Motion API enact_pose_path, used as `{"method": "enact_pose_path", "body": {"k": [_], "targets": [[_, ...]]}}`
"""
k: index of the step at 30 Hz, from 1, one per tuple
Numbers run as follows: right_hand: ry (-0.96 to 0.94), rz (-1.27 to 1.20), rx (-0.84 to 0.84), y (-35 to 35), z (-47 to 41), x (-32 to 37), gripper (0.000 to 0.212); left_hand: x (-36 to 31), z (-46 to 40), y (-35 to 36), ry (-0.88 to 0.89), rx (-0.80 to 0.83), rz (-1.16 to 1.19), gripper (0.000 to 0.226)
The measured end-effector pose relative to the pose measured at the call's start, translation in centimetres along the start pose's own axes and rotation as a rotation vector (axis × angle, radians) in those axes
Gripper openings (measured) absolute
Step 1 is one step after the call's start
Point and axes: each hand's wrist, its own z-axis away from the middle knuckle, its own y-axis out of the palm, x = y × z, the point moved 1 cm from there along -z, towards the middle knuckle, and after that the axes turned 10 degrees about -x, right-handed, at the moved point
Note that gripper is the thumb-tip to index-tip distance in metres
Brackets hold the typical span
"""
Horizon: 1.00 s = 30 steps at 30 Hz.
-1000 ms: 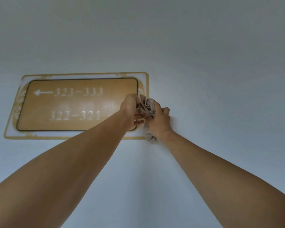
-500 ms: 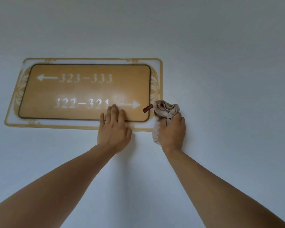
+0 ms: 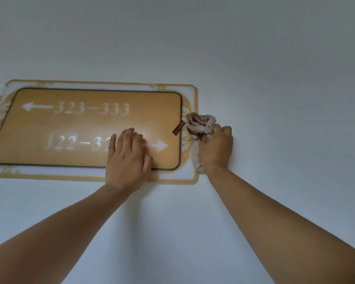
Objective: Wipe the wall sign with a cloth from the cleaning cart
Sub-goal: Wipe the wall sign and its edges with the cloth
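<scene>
Your left hand, moments ago at the cloth, is now lying flat and open on the gold rectangular wall sign; your right hand is gripping the bunched beige cloth at the sign's right edge, so wiping is likely starting.

My left hand lies flat, fingers spread, on the lower right part of the gold wall sign, covering the end of the bottom row of numbers. My right hand grips a bunched beige cloth against the sign's right border, its red tag sticking out left.
</scene>
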Motion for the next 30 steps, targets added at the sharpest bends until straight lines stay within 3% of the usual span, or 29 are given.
{"method": "enact_pose_path", "body": {"k": [13, 22, 30], "targets": [[-0.106, 0.02, 0.017, 4.9, -12.5, 3.8, 0.025, -0.2, -6.0, 2.6, -0.034, -0.014, -0.018, 0.05], [-0.13, -0.045, 0.024, 4.6, -11.4, 3.6, 0.03, 0.1, -5.5, 3.2, -0.034, -0.083, 0.021, 0.05], [-0.186, -0.033, 0.073, 1.4, -4.2, 0.7, 0.024, -0.4, -2.5, 3.5, -0.142, -0.095, 0.057, 0.062]]}}
